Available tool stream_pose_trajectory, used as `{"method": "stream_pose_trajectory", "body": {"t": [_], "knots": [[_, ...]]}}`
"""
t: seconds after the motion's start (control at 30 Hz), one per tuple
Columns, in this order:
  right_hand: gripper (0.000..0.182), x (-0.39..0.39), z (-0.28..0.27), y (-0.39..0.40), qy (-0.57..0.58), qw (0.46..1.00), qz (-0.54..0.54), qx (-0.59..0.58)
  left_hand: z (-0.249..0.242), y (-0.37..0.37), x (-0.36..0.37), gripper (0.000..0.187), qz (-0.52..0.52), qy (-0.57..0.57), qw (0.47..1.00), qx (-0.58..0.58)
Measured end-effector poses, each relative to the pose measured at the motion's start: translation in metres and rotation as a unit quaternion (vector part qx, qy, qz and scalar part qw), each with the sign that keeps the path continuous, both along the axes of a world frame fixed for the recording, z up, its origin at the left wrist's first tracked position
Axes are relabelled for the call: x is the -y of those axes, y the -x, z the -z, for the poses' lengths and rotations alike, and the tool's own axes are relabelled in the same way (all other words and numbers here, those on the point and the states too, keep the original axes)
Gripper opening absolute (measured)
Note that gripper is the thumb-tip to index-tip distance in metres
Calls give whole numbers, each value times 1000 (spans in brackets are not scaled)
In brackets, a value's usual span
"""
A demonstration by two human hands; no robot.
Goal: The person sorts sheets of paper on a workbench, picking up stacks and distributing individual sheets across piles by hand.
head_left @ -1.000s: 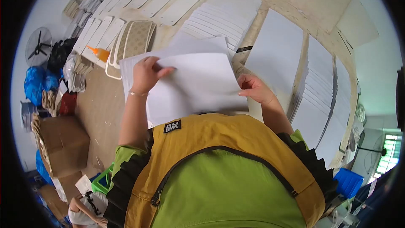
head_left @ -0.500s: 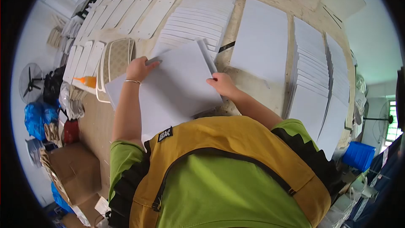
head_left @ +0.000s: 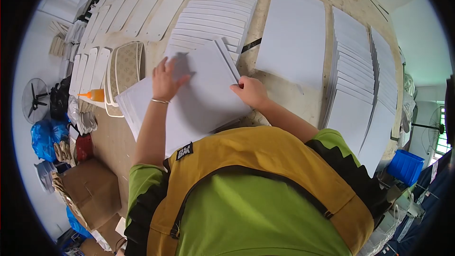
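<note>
White sheets or boards (head_left: 204, 90) lie in a loose stack close to my body, their edges fanned at the left and right. My left hand (head_left: 169, 79) is over the stack with its fingers spread and nothing between them. At the stack's right edge, my right hand (head_left: 250, 91) grips the white boards with thumb and curled fingers. Just beyond is a fanned row of white boards (head_left: 213, 14). A patterned beige panel with white edging (head_left: 124, 68) sits left of my left hand, beside an orange bottle (head_left: 96, 95).
A large white sheet (head_left: 295, 33) and two fanned rows of white boards (head_left: 351, 99) lie on the table at the right. White rounded panels (head_left: 167, 12) are laid out at the far left. A cardboard box (head_left: 90, 192), blue bags and a fan (head_left: 35, 97) stand left.
My left hand has let go of the upper edge and opened, shifting slightly right and down. The boards under my hands lie flatter. My right hand keeps its grip.
</note>
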State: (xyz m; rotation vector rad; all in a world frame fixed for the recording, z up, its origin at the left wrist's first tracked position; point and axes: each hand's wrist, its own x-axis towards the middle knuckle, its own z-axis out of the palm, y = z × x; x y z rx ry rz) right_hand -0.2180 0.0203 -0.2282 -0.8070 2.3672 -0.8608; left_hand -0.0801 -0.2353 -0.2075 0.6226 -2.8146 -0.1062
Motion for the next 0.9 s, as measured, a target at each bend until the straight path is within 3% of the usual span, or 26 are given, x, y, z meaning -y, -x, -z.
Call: {"method": "stream_pose_trajectory", "body": {"t": [0.13, 0.43, 0.7, 0.9], "knots": [[32, -6, -8, -3, -8, 999, -24, 22, 7, -1, -39, 84, 41, 8, 997, 60], [30, -2, -1, -8, 23, 999, -16, -24, 0, 3, -38, 84, 32, -34, 997, 65], [27, -2, -1, -13, 30, 999, -9, -39, 5, 15, -21, 74, 10, -41, 999, 5], [24, -3, -7, -16, 52, 999, -12, -3, 4, 23, -3, 56, 3, -84, 996, -34]]}}
